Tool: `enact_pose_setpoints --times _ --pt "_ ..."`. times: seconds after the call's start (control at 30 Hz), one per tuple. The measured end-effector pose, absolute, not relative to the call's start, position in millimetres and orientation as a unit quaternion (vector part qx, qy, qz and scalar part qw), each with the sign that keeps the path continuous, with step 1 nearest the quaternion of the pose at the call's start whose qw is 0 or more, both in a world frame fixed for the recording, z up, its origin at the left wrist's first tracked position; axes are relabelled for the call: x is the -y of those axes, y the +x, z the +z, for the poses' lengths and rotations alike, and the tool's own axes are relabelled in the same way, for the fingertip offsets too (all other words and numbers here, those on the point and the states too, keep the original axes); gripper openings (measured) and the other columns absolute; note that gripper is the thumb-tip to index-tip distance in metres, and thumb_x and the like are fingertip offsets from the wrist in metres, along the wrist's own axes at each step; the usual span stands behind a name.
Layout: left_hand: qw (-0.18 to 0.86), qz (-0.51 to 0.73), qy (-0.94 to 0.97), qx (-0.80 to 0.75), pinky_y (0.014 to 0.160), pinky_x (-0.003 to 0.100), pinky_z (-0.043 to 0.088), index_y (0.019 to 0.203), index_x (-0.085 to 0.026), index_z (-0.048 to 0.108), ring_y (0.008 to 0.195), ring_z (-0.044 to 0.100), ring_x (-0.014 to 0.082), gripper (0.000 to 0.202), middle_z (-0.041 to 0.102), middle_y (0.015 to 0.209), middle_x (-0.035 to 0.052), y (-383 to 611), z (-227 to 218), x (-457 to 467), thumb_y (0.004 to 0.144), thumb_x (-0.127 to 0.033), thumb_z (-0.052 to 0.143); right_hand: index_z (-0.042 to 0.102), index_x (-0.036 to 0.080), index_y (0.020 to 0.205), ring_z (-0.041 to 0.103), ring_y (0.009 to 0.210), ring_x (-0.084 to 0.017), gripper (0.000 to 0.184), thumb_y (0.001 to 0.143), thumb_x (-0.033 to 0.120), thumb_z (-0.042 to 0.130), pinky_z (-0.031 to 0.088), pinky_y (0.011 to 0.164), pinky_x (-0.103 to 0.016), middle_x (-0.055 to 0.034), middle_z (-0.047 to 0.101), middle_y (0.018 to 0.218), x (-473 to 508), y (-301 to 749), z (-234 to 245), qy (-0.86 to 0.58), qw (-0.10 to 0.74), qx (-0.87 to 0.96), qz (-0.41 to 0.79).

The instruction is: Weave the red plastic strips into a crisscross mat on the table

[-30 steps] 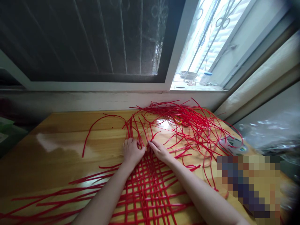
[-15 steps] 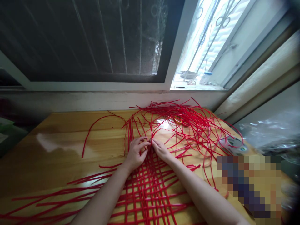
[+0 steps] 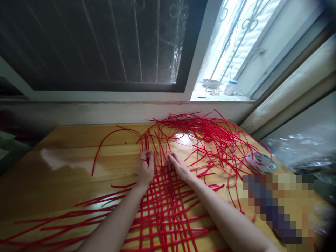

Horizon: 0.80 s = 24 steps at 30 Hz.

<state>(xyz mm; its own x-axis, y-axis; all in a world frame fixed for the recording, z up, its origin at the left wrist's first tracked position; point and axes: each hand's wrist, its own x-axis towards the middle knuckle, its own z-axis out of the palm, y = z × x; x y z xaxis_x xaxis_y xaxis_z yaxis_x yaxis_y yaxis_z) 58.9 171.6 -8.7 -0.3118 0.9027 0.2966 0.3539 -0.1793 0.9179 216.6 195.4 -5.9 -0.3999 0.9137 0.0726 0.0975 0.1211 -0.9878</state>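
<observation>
An open lattice of woven red strips (image 3: 169, 190) lies on the wooden table in front of me, with long loose ends running to the left, right and far side. My left hand (image 3: 146, 169) is closed at the far left edge of the weave, fingers curled round a thin red strip whose end pokes out on the left. My right hand (image 3: 177, 166), at the far right part of the weave, pinches a red strip between thumb and fingers. The fingers partly hide both grips.
A tangled heap of red strips (image 3: 199, 124) covers the table's far right, with something yellow (image 3: 200, 134) among them. A white roll-like object (image 3: 262, 163) sits by the right edge. The table (image 3: 65, 150) meets a wall below a window. A blurred-out patch covers the lower right.
My left hand has moved left, away from my right hand, and its fingers have curled in. My right hand stays almost in place. More of the weave's far edge shows between them.
</observation>
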Motion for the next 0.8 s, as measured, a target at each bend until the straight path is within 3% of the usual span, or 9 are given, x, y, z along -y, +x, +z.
enact_pose_setpoints --times 0.13,0.3,0.5,0.7,0.8 --pt "0.234 0.549 0.53 -0.603 0.079 0.033 0.043 0.101 -0.019 0.042 0.085 0.053 0.0164 0.017 0.052 0.091 0.0051 55.6 -11.6 -172.9 0.088 -0.027 0.036 0.046 0.019 0.086 0.051 0.067 -0.012 0.02 0.083 0.039 0.047 0.043 0.063 -0.025 0.0 0.054 0.076 -190.4 217.5 -4.4 -0.411 0.374 0.703 0.444" --pt "0.203 0.536 0.567 -0.591 0.085 0.034 0.041 0.102 -0.02 0.043 0.094 0.051 0.0174 0.018 0.052 0.098 0.0068 56.0 -11.5 -171.4 0.089 -0.025 0.033 0.053 0.019 0.093 0.052 0.071 -0.013 0.015 0.082 0.026 0.047 0.042 0.066 -0.026 -0.0033 0.057 0.082 -178.4 222.4 17.6 -0.396 0.337 0.783 0.342" --pt "0.216 0.529 0.599 -0.561 0.079 0.031 0.043 0.103 -0.019 0.043 0.084 0.053 0.0152 0.018 0.053 0.09 0.0045 54.3 -9.1 -169.1 0.089 -0.024 0.034 0.059 0.02 0.093 0.054 0.071 -0.015 0.018 0.08 0.03 0.054 0.04 0.063 -0.026 -0.005 0.06 0.083 -174.9 211.1 48.5 -0.425 0.205 0.844 0.255" --pt "0.242 0.532 0.605 -0.541 0.08 0.029 0.043 0.101 -0.02 0.044 0.087 0.054 0.0151 0.017 0.053 0.091 0.0041 48.3 -7.5 -167.0 0.087 -0.027 0.039 0.061 0.017 0.082 0.056 0.072 -0.017 0.01 0.074 0.016 0.055 0.038 0.063 -0.025 -0.0058 0.062 0.079 -192.8 179.5 35.8 -0.407 0.15 0.876 0.212" --pt "0.281 0.529 0.584 -0.548 0.071 0.028 0.045 0.109 -0.02 0.041 0.074 0.055 0.014 0.026 0.053 0.081 0.0018 38.1 -1.1 -164.5 0.088 -0.036 0.038 0.06 0.018 0.08 0.055 0.069 -0.016 0.008 0.076 0.016 0.053 0.037 0.062 -0.025 -0.005 0.062 0.076 -195.2 172.4 20.1 -0.394 0.164 0.881 0.206"
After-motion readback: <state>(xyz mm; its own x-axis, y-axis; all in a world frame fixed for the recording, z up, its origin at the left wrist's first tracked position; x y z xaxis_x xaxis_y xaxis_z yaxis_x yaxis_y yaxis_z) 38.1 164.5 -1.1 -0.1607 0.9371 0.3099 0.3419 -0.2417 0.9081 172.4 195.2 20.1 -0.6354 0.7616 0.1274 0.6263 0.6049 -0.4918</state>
